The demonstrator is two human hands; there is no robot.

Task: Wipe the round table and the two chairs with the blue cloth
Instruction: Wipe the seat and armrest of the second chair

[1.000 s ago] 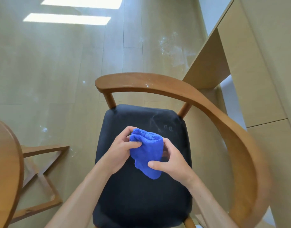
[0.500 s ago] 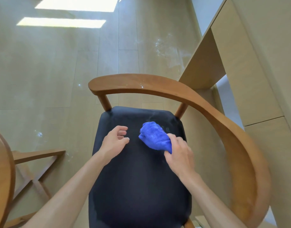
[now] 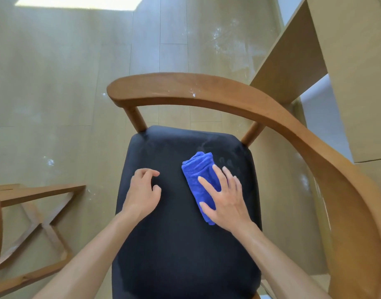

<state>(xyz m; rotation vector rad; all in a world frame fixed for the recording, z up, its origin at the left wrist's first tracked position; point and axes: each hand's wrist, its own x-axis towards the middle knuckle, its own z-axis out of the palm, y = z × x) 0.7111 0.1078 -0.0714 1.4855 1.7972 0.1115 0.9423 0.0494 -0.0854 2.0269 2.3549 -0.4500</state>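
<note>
We see a wooden armchair with a curved backrest and black seat [image 3: 185,244]. Our right hand [image 3: 226,199] presses flat, fingers [image 3: 206,184] spread, on the folded blue cloth [image 3: 198,173] lying there. Our left hand [image 3: 142,190] hovers loosely curled, holding nothing.

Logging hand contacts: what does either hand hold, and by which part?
Right hand presses flat on the blue cloth's near half, not gripping; left hand holds nothing.
</note>
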